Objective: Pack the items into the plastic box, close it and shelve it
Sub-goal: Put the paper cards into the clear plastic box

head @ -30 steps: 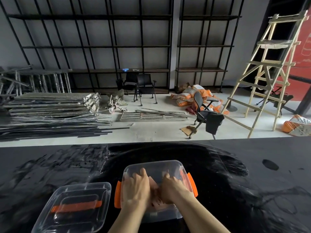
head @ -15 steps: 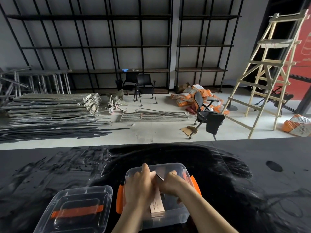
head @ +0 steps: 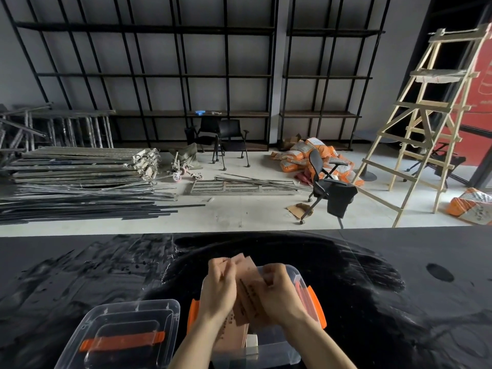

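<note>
Brown paper packets point(head: 249, 294) are bunched between my two hands above the clear plastic box point(head: 277, 350), and I can see dark print running along them, though it is too blurred for me to read. My left hand point(head: 219, 288) is curled around the left edge of the packets, fingers closed on them. My right hand point(head: 279, 294) grips their right edge, knuckles up, over the box's far rim. Both forearms reach in from the bottom of the view. The box sits on the black table point(head: 372, 302) right in front of me, with orange latches point(head: 316, 307) on its sides. Its clear lid point(head: 119, 336), with an orange handle, lies on the table just left of the box.
</note>
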`<state>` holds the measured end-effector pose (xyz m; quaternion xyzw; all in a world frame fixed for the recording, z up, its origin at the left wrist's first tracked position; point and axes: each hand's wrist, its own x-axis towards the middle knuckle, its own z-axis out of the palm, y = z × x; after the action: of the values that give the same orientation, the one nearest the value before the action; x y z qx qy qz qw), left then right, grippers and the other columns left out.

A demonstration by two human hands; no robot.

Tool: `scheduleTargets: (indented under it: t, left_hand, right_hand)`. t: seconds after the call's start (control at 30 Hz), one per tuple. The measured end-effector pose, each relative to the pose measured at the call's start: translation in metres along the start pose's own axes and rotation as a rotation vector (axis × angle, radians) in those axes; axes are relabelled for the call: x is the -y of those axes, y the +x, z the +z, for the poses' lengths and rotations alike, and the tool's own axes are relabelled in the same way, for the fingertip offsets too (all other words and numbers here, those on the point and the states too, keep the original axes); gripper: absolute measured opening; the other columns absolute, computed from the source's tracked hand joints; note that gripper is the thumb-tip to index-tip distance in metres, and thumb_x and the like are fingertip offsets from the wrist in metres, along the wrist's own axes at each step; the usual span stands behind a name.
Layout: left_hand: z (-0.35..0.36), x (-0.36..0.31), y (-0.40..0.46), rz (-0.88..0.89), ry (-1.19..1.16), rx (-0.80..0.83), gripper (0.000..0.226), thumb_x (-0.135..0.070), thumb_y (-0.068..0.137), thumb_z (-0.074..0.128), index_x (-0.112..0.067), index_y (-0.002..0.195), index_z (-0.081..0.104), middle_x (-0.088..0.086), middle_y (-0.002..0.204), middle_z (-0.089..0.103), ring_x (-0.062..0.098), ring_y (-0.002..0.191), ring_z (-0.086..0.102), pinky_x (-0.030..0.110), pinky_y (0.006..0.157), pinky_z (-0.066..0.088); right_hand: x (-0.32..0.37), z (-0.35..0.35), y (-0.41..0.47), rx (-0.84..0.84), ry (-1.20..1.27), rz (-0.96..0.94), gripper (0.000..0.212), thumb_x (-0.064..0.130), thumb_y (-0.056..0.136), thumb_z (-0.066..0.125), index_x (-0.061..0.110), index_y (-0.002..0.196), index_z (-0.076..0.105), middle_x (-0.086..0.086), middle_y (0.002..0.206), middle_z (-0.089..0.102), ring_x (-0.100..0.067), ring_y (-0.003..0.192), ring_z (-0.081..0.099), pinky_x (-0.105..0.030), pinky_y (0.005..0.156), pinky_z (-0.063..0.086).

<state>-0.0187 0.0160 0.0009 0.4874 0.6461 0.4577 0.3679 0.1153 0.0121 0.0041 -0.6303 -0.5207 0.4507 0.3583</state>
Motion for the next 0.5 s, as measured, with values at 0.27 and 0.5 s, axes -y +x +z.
scheduleTargets:
  t: [0.27, 0.5]
  left_hand:
    - [0.003, -0.01, -0.008, 0.049, -0.103, 0.11, 0.036, -0.013, 0.09, 0.067, -0.021, 0.114, 0.042, -0.003, 0.099, 0.071, -0.006, 0.081, 0.066, 0.005, 0.061, 0.047]
    - [0.018, -0.019, -0.017, 0.011, -0.218, 0.195, 0.01, -0.004, 0.097, 0.047, -0.008, 0.098, 0.038, 0.007, 0.085, 0.066, -0.001, 0.066, 0.062, 0.025, 0.06, 0.053]
  right_hand:
    - [0.006, -0.001, 0.002, -0.062, 0.166, 0.017, 0.015, 0.02, 0.098, 0.056, 0.016, 0.113, 0.055, -0.005, 0.098, 0.068, -0.019, 0.084, 0.072, -0.038, 0.064, 0.064]
    - [0.003, 0.0, 0.011, 0.016, -0.006, -0.059, 0.008, 0.016, 0.099, 0.046, 0.013, 0.099, 0.053, 0.001, 0.081, 0.066, -0.013, 0.077, 0.065, -0.035, 0.073, 0.06]
